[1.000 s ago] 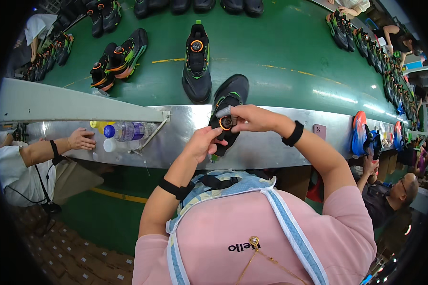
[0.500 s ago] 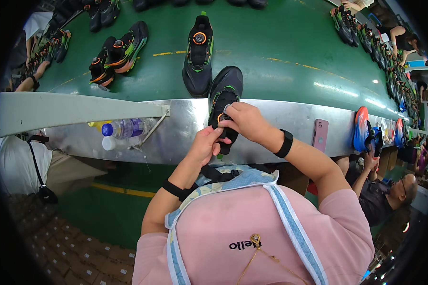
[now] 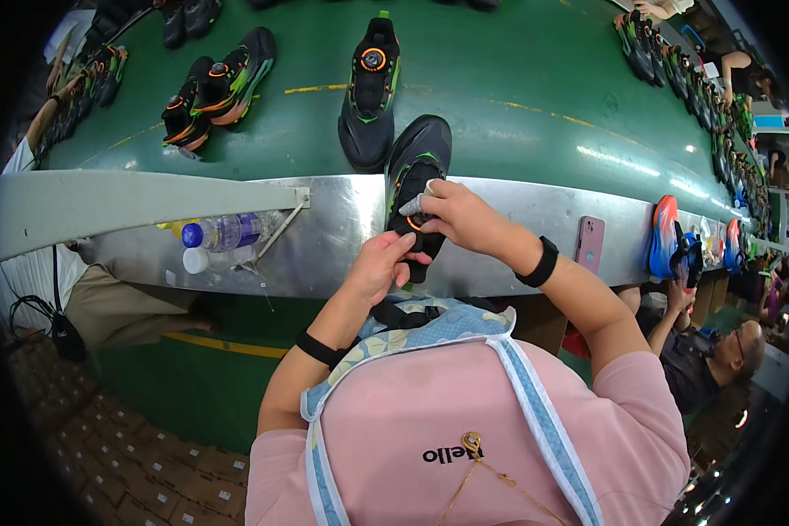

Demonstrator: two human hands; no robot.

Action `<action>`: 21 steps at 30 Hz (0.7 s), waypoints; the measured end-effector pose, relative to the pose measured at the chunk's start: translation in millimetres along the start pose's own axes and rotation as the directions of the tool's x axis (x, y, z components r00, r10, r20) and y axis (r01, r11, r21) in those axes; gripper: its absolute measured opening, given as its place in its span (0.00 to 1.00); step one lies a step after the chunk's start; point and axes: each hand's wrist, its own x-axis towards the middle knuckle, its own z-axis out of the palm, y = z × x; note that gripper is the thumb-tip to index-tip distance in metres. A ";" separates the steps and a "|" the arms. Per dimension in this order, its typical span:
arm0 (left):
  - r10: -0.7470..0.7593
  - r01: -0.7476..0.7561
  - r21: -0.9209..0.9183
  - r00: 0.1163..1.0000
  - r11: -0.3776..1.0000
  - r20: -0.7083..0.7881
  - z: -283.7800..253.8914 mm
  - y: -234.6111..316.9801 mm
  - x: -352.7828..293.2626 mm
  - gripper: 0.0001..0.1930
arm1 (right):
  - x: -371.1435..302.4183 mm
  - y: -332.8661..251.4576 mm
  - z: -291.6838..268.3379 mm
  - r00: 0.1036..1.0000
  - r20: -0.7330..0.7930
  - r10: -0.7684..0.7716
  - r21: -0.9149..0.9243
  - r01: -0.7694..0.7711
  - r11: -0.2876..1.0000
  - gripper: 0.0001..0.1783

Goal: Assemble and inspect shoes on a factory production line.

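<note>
A worker in a pink T-shirt (image 3: 543, 412) and blue-trimmed apron (image 3: 447, 320) bends both hands to a black sneaker (image 3: 414, 167), which lies sole-down at the near side of a green table (image 3: 517, 79), its toe pointing away from the wearer and its heel over the steel edge (image 3: 517, 197). The left hand (image 3: 381, 263) has its grip closed on the sneaker's heel end, thumb beside the orange-ringed dial (image 3: 415, 223). The right hand (image 3: 460, 215) bends its fingers over the same dial; how firmly that grip is closed, and on what, cannot be told. A small grey piece (image 3: 409, 206) shows at its fingertips, too small to identify. Both wrists bear black bands (image 3: 542, 263). Just beyond the sneaker and slightly to its left stands a second dial-fastened shoe (image 3: 369, 96), green tab at its heel, toe toward the worker. Farther to the sneaker's left, a pair in black, green and orange (image 3: 237, 79) sits close together. Nearer on that side, past a pale metal beam (image 3: 149, 210), a purple-labelled plastic bottle (image 3: 223, 233) lies beside a white-capped one (image 3: 195, 260). Well to the sneaker's right are a pink phone (image 3: 590, 243) on the steel and, beyond it, a red-and-blue shoe (image 3: 664, 232). Farther right, a co-worker in dark clothing (image 3: 714, 364) raises their hands, and a long row of dark shoes (image 3: 671, 74) recedes along the table.
</note>
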 end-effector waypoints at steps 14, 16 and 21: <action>-0.052 0.051 0.135 0.999 0.989 0.007 8.9 -8.3 -10.6 0.13 | 14.6 -6.7 -18.2 0.935 0.352 -0.042 -0.065 0.069 0.995 0.15; -0.043 0.041 0.117 0.999 0.992 0.020 14.1 -11.4 -15.6 0.13 | 22.5 -10.0 -21.6 0.866 0.498 -0.046 -0.101 0.111 0.989 0.16; -0.053 0.059 -0.143 0.997 0.988 0.048 2.1 -2.1 -16.5 0.12 | -0.7 -2.6 -13.4 0.945 0.315 -0.087 0.241 0.009 0.970 0.15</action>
